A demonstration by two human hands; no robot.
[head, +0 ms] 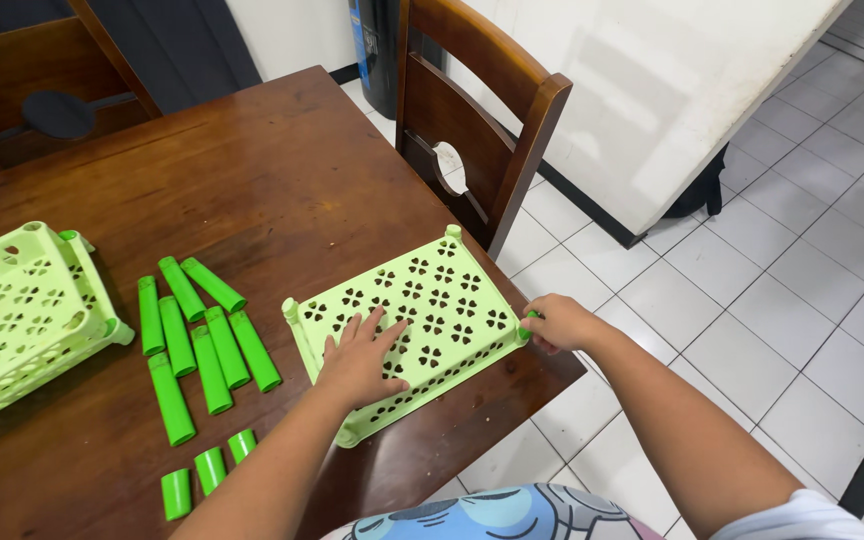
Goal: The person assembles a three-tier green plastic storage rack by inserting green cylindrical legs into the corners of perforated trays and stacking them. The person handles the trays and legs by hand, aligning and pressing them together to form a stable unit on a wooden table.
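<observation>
A light green perforated plastic tray (430, 290) lies flat near the front right corner of the brown wooden table (252, 180). My left hand (360, 358) presses flat on the tray's near left part, fingers spread. At the tray's right corner my right hand (558, 322) pinches a small green tube piece (531, 316), mostly hidden by the fingers. Several long green tubes (202, 340) lie side by side left of the tray. Three short green tubes (208, 470) rest near the front edge.
Another light green perforated tray (17, 310) sits at the table's left edge. A wooden chair (477, 120) stands at the table's far right side, another chair (32, 80) at the back left. White tiled floor (752, 280) lies to the right.
</observation>
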